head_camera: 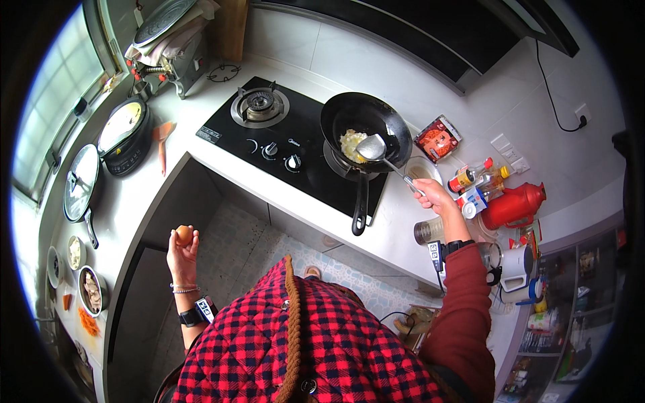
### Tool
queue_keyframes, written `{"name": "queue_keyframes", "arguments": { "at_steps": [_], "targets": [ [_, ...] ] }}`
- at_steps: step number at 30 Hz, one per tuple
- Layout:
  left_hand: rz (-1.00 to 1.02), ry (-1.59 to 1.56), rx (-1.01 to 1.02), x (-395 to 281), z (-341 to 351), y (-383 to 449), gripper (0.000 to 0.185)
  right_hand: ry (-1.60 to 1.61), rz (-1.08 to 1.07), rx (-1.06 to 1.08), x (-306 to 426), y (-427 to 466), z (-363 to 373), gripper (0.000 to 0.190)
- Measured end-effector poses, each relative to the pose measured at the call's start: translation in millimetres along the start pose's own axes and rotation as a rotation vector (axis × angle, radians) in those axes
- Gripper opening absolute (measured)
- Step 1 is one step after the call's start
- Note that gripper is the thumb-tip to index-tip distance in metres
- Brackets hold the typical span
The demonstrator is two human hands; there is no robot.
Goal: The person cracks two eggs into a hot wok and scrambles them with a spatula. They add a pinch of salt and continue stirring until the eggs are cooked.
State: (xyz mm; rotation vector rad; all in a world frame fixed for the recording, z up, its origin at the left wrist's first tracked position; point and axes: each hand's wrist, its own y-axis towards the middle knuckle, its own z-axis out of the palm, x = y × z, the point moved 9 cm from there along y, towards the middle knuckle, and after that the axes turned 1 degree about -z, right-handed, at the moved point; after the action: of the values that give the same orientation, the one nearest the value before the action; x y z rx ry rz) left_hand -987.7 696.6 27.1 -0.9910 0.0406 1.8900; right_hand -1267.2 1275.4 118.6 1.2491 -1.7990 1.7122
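Note:
Between the fingertips of my left hand [183,252] is a brown egg [184,235], held up in front of the left counter's edge. My right hand [435,196] grips the handle of a metal wok spatula [372,148]. The spatula's blade lies in a black wok [395,126], against the right side of some cooked egg [351,145] in yellow and white pieces. The wok sits on the right burner of a black gas hob [237,136], its handle pointing towards me.
An uncovered burner [260,102] is at the hob's left. Bottles, a red thermos flask [511,205] and a glass bowl [422,169] stand right of the wok. On the left counter are a lidded pan [81,184], a bowl of meat [92,291] and shredded carrot [88,322].

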Motion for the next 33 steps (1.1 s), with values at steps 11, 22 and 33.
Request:
{"name": "queue_keyframes", "arguments": {
  "at_steps": [11, 22, 33],
  "targets": [
    [0.007, 0.003, -0.016, 0, 0, -2, 0.035, -0.146, -0.04, -0.024, 8, -2, 4, 0.016],
    [0.016, 0.011, -0.023, -2, -1, -5, 0.035, -0.157, -0.062, -0.058, 10, 2, 6, 0.018],
    [0.002, 0.012, -0.029, -1, -3, -5, 0.035, -0.169, -0.098, -0.085, 13, 4, 7, 0.016]
  ]
}}
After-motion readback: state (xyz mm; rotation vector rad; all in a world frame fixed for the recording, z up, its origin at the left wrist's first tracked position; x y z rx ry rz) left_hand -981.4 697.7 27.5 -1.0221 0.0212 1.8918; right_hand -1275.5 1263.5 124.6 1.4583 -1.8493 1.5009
